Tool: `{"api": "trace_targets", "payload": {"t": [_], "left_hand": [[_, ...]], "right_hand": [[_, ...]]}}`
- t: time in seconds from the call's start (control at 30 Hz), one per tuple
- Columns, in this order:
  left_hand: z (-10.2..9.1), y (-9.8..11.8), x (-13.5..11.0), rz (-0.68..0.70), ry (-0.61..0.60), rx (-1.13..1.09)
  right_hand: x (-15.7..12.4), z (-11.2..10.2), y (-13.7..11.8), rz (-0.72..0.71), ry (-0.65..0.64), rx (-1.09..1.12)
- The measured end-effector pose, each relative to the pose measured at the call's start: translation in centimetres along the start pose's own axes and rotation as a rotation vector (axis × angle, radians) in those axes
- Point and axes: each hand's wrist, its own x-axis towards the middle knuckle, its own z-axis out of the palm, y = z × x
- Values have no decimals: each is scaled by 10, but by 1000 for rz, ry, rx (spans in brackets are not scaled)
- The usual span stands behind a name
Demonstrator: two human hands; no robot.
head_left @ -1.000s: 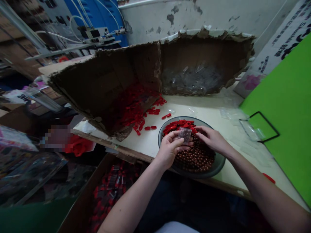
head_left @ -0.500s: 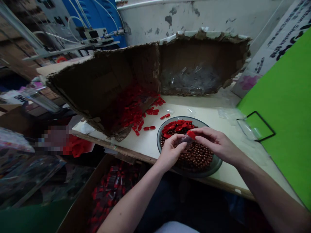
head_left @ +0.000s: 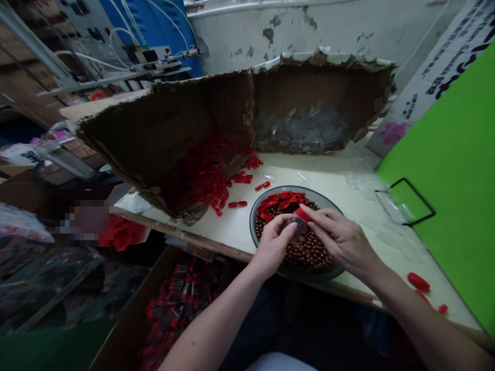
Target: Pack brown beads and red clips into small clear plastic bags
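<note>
Slightly lower than half a second ago, the right hand (head_left: pixel 343 238), fingers nearly together, pinches a red cap (head_left: pixel 302 214) against the clear box (head_left: pixel 300 225) nipped in the left hand (head_left: pixel 272 240) above the bowl (head_left: pixel 314 196), where squared edges should help.

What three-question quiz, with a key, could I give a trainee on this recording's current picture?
1. Multiple choice: What does the left hand hold?
A) a clear plastic piece
B) a green lid
C) a pair of scissors

2. True or false: Brown balls and red pieces share the bowl below the hands.

3. Fill in the colour: The right hand pinches a ____ part.

Key: 1. A; 2. true; 3. red
</note>
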Motion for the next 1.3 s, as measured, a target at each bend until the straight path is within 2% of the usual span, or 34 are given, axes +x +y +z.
{"api": "trace_targets", "payload": {"t": [0.2, 0.37, 0.47, 0.6, 0.7, 0.77, 0.83, 0.97, 1.17, 1.3], "left_hand": [[-1, 1, -6, 9, 9, 157], [-2, 0, -6, -22, -16, 200], [0, 2, -2, -59, -63, 135], [3, 5, 1, -149, -150, 34], [3, 3, 1, -189, -165, -4], [4, 0, -2, -213, -189, -3], [7, -2, -4, -242, -244, 10], [14, -3, -7, -266, -279, 55], [25, 2, -7, -97, -135, 267], [27, 1, -12, -61, -123, 346]], "right_hand": [[-12, 12, -4, -55, -9, -65], [-18, 10, 1, 4, -38, -30], [-15, 3, 4, 64, -48, 66], [-3, -3, 6, 214, 124, 252], [10, -2, 5, 329, 269, 468], [20, -1, 5, 351, 356, 613], [29, 2, 4, 360, 389, 708], [38, 8, 1, 366, 278, 757], [33, 15, -10, 388, 211, 865], [27, 18, -17, 385, 167, 946]]}}
